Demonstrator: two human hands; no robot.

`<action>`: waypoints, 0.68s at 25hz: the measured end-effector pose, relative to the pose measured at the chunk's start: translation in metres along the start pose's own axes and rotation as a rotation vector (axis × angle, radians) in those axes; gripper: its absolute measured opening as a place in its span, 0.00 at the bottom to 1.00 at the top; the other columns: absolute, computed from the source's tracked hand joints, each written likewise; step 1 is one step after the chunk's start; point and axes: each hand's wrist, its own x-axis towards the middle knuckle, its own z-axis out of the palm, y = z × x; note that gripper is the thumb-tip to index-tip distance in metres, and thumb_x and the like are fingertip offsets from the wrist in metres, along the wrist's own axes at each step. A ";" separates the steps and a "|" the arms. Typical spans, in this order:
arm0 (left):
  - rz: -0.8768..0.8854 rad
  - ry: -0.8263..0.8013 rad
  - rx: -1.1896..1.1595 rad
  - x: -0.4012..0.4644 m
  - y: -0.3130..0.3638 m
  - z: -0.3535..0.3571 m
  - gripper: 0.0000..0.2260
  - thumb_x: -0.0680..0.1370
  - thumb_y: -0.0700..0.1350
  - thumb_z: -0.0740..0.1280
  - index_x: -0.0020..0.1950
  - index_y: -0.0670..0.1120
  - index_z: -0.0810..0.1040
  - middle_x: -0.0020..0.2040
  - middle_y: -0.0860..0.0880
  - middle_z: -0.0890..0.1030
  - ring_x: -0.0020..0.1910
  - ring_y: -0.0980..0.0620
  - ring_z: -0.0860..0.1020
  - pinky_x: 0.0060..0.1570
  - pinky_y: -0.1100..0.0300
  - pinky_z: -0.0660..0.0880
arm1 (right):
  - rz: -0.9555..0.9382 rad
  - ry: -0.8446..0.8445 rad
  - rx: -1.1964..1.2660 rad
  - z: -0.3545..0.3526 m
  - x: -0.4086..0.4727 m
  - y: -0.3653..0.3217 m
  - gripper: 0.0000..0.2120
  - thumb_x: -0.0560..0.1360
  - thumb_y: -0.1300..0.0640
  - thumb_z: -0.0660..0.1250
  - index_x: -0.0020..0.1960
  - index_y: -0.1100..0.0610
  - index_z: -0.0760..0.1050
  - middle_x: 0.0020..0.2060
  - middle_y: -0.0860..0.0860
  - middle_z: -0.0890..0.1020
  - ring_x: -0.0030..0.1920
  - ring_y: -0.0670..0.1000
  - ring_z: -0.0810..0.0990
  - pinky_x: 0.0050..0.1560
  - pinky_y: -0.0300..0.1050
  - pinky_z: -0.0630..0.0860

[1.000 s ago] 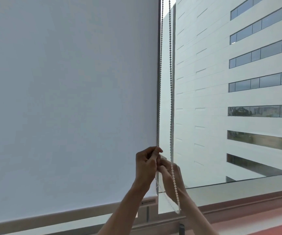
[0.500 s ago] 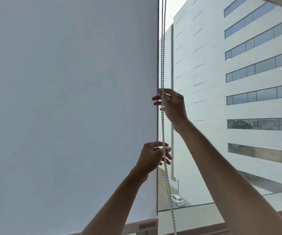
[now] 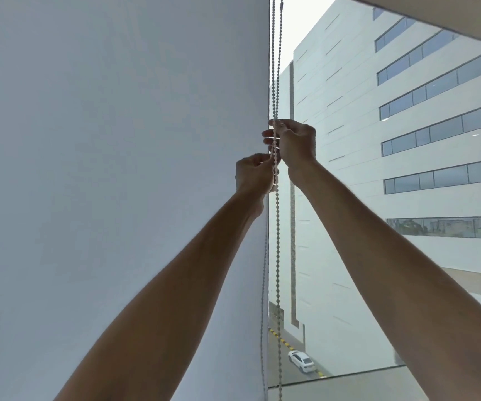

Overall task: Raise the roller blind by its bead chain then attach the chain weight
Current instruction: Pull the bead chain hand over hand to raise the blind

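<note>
- beside the roller blind, along its right edge, the bead chain is hanging in two strands.
- the right hand is pinching the chain, fingers curled round it.
- the left hand is gripping the chain just below, nearly touching the right.
- outside, a white car is sitting beneath a pale building.

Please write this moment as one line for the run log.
left hand: grips bead chain | right hand: grips chain, above left | roller blind: covers window | chain weight: not seen
</note>
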 end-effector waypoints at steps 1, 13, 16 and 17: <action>0.036 0.035 0.016 0.004 0.000 0.002 0.11 0.80 0.45 0.68 0.39 0.42 0.80 0.32 0.47 0.75 0.28 0.53 0.70 0.28 0.62 0.66 | 0.025 -0.001 0.044 0.001 0.002 -0.003 0.09 0.81 0.61 0.63 0.47 0.59 0.82 0.37 0.55 0.83 0.36 0.53 0.80 0.39 0.45 0.77; 0.274 0.078 0.022 0.004 -0.039 0.004 0.17 0.83 0.44 0.60 0.41 0.32 0.74 0.32 0.42 0.67 0.28 0.54 0.63 0.29 0.63 0.61 | 0.057 -0.191 0.244 0.011 0.009 0.007 0.14 0.82 0.67 0.57 0.47 0.61 0.80 0.28 0.49 0.70 0.23 0.42 0.64 0.24 0.34 0.63; 0.284 0.058 0.003 0.003 -0.047 0.004 0.18 0.83 0.44 0.60 0.43 0.30 0.75 0.34 0.33 0.70 0.34 0.49 0.67 0.36 0.58 0.64 | 0.067 -0.180 0.228 0.007 0.009 0.017 0.16 0.82 0.66 0.57 0.44 0.57 0.81 0.24 0.45 0.71 0.21 0.42 0.63 0.22 0.34 0.62; 0.288 0.055 0.005 0.002 -0.050 0.004 0.18 0.83 0.44 0.60 0.43 0.30 0.76 0.35 0.30 0.71 0.34 0.49 0.67 0.36 0.57 0.64 | 0.076 -0.188 0.226 0.007 0.009 0.021 0.16 0.82 0.65 0.58 0.44 0.56 0.81 0.23 0.44 0.71 0.20 0.42 0.63 0.21 0.34 0.61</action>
